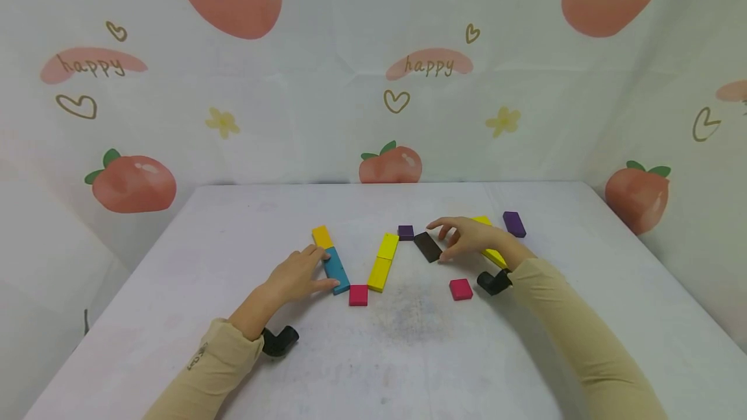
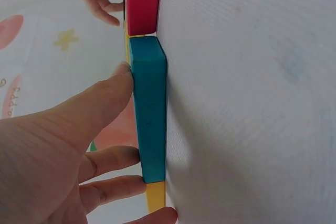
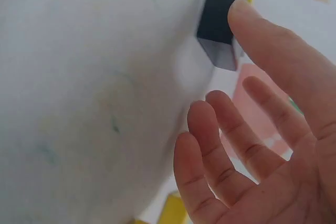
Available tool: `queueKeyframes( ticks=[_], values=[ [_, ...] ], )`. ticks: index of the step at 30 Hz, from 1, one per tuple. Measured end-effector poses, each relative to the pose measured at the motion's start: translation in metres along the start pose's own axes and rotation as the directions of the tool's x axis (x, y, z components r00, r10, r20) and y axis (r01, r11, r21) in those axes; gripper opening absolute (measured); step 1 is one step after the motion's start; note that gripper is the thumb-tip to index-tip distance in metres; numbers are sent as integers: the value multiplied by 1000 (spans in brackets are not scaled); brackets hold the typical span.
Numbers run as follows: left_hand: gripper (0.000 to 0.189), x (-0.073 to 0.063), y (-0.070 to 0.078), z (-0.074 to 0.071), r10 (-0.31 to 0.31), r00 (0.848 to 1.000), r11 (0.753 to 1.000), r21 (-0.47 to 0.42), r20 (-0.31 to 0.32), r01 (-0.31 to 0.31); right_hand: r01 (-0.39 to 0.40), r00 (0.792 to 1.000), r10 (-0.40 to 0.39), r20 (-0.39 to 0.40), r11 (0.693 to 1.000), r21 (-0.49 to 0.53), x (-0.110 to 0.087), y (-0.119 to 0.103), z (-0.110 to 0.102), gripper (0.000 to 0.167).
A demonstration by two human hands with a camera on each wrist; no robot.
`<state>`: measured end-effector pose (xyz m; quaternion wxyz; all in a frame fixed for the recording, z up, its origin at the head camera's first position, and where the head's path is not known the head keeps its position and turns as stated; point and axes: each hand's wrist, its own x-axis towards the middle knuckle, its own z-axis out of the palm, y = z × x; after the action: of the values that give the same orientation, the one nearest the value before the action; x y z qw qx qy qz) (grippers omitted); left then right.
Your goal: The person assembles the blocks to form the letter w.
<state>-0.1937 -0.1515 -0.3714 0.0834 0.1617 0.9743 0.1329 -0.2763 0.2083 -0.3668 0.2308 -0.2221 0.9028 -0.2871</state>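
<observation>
My left hand lies over the left side of a blue block. In the left wrist view its thumb and loosely extended fingertips lie along the edge of that blue block. A yellow-orange block meets the far end, and a red block sits at the near end. My right hand is beside a slanted black block. Its thumb tip is right at the black block in the right wrist view, while the other fingers are loosely bent and hold nothing.
Two yellow blocks form a slanted line beside the red one, with a small purple block at its top. Yellow pieces lie partly behind the right hand. A purple block and another red block lie nearby.
</observation>
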Motion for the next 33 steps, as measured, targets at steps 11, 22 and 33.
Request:
queueKeyframes(
  ticks=[11, 22, 33],
  values=[
    [60, 0, 0, 0, -1, 1000, 1000, 3, 0, 1, 31, 980, -36, -194, 999, -30, -25, 14, -22, 50],
    [60, -1, 0, 0, 1, 1000, 1000, 3, 0, -1, -94, 952, 87, -294, 996, -9, -37, 31, -24, 44],
    [59, 0, 0, 0, 2, 1000, 1000, 0, -2, -2, -220, 922, 202, -331, 975, -16, -37, 40, -29, 45]
  ],
)
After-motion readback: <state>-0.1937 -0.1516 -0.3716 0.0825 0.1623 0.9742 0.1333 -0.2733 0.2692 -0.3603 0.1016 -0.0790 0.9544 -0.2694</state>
